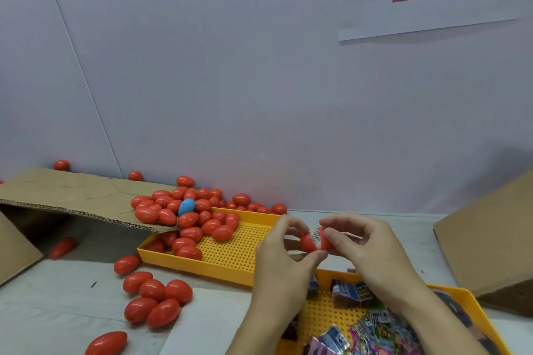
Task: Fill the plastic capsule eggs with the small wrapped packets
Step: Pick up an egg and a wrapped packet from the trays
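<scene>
Packet tray [473, 301] lower right, wrapped packets [372, 328] inside. Centre frame: left hand [284, 253] and right hand [366, 245] both clamped on red egg [315, 241], packet [315, 236] showing in its seam. Behind, egg tray [230, 256], red eggs [184, 213] heaped centre-left.

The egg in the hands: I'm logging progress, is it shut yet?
Not yet: the red egg, held by left hand and right hand, shows a packet between its halves.

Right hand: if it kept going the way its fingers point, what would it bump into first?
Probably the left hand. The right hand points left across the red egg both hold, though depth is unclear.
</scene>
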The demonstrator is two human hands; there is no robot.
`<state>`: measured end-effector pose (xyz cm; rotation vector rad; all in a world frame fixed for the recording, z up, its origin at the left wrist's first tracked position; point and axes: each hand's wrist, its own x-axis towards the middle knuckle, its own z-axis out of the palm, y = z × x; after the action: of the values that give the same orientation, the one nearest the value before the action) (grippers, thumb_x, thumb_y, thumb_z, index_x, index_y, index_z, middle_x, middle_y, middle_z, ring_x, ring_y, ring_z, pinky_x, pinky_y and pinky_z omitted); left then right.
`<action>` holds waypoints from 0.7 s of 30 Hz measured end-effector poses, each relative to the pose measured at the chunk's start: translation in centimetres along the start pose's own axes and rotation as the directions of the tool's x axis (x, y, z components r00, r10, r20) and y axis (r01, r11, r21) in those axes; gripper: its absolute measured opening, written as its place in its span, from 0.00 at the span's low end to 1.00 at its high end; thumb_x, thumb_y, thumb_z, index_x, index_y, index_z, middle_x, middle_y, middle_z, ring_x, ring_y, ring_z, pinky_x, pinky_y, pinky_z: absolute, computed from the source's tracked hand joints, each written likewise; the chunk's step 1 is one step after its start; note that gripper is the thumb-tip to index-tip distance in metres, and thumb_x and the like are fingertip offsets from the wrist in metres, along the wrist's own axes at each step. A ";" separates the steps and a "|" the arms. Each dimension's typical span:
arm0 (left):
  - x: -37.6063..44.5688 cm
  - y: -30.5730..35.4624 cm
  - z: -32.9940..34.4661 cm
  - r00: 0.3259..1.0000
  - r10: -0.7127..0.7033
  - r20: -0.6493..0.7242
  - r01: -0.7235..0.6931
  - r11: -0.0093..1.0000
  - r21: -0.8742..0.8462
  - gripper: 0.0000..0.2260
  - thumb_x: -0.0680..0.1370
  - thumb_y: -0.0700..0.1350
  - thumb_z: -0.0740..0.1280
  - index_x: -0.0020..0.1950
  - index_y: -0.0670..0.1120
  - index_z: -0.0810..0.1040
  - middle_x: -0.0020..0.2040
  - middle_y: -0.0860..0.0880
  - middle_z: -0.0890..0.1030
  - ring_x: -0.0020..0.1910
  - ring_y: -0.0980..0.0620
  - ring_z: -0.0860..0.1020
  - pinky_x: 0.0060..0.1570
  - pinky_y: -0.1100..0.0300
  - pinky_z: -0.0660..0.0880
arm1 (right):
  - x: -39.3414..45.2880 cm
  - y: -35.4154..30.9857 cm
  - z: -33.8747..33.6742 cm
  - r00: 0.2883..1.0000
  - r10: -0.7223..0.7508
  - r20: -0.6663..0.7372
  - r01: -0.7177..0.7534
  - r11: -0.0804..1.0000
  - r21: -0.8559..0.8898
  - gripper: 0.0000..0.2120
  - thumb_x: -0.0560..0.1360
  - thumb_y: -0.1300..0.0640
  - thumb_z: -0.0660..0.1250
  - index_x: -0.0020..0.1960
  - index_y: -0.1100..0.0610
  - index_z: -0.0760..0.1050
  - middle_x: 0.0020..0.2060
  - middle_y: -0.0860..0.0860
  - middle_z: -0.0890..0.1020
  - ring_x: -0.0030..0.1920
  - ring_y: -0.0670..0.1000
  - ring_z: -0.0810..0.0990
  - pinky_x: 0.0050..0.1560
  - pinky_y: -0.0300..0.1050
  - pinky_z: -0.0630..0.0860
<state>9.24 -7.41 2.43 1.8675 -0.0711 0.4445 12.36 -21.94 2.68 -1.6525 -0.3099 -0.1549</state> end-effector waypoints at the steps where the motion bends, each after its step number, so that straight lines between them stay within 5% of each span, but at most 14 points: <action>1: 0.2 0.1 0.0 1.000 0.003 0.022 -0.003 1.000 -0.025 0.15 0.70 0.39 0.79 0.46 0.54 0.76 0.45 0.56 0.80 0.46 0.56 0.83 0.46 0.59 0.82 | 0.0 0.0 -0.1 1.000 -0.001 -0.007 0.001 1.000 0.020 0.06 0.76 0.60 0.71 0.50 0.52 0.84 0.45 0.46 0.87 0.46 0.47 0.86 0.42 0.37 0.81; 14: 0.7 -0.1 0.5 0.998 0.060 0.017 -0.054 0.972 -0.230 0.02 0.78 0.42 0.71 0.49 0.49 0.81 0.46 0.52 0.83 0.51 0.52 0.83 0.53 0.53 0.82 | -0.1 -0.1 -0.5 0.997 -0.071 -0.033 0.071 0.997 0.026 0.13 0.67 0.51 0.73 0.51 0.52 0.83 0.46 0.48 0.87 0.49 0.48 0.86 0.50 0.42 0.82; 21: 0.7 -0.3 0.9 0.998 0.042 -0.039 -0.051 0.969 -0.241 0.04 0.75 0.40 0.74 0.45 0.47 0.80 0.42 0.50 0.83 0.47 0.49 0.83 0.50 0.52 0.82 | -0.2 -0.2 -0.2 0.996 -0.089 0.027 0.085 0.988 0.128 0.13 0.64 0.56 0.75 0.49 0.52 0.83 0.46 0.50 0.87 0.49 0.48 0.86 0.47 0.33 0.79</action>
<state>10.24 -7.99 2.17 1.6208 -0.1407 0.4776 12.14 -22.14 2.79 -1.5174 -0.4086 -0.1706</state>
